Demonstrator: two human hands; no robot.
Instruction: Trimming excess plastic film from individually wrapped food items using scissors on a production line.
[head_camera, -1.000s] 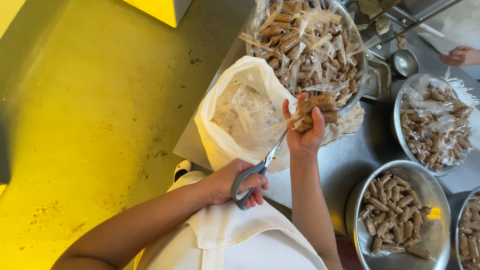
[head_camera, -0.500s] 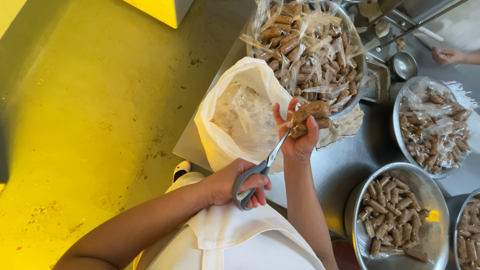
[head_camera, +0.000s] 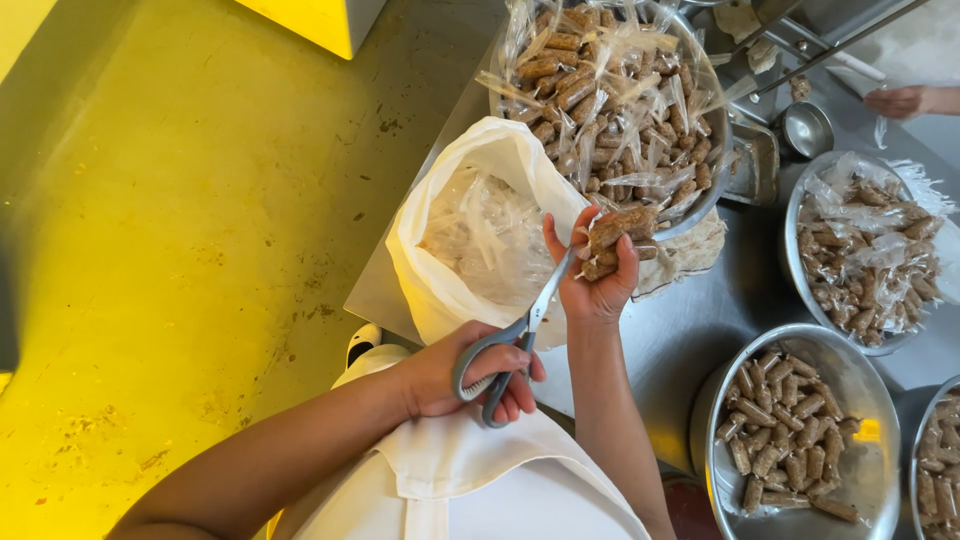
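Note:
My right hand (head_camera: 597, 285) is shut on a small bundle of brown cylindrical snack sticks in clear wrap (head_camera: 615, 232), held over the edge of a white bag (head_camera: 440, 285). My left hand (head_camera: 455, 375) grips grey-handled scissors (head_camera: 520, 330). Their blades point up to the right and reach the bundle beside my right thumb. The white bag holds clear plastic trimmings (head_camera: 480, 235). Just behind the bundle sits a big metal bowl (head_camera: 700, 205) heaped with wrapped sticks.
A steel table (head_camera: 690, 320) carries a bowl of unwrapped sticks (head_camera: 790, 440), a bowl of wrapped ones (head_camera: 865, 255) and a small metal cup (head_camera: 806, 128). Another person's hand (head_camera: 900, 100) is at the top right. Yellow floor (head_camera: 170, 250) lies to the left.
My right hand has shifted slightly left with the bundle, and the scissor tips have come up against it. The other person's hand moved a little at the top right.

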